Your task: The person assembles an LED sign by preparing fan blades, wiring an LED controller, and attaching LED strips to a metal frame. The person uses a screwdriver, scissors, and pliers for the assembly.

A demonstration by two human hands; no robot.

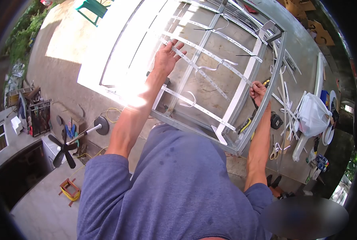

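Note:
A metal frame [284, 52] lies before me, crossed by white LED strips with short loose wires. My left hand [167, 60] holds a loose LED strip [204, 74] between thumb and fingers, its free end hanging over the frame's opening. At the right rail, my right hand [259, 92] pinches the end of another LED strip [222, 62]; the fingertips partly hide that end. Nearest me, a further LED strip [202, 110] spans the frame. Black cable ties [248, 56] stick out from some strips.
A tape measure [276, 121], scissors [274, 152], white strip offcuts [286, 98] and a plastic bag [313, 114] lie on the right. Yellow-handled tools [245, 127] rest inside the frame's right edge. A fan [64, 151] stands at lower left, a green stool [92, 9] beyond.

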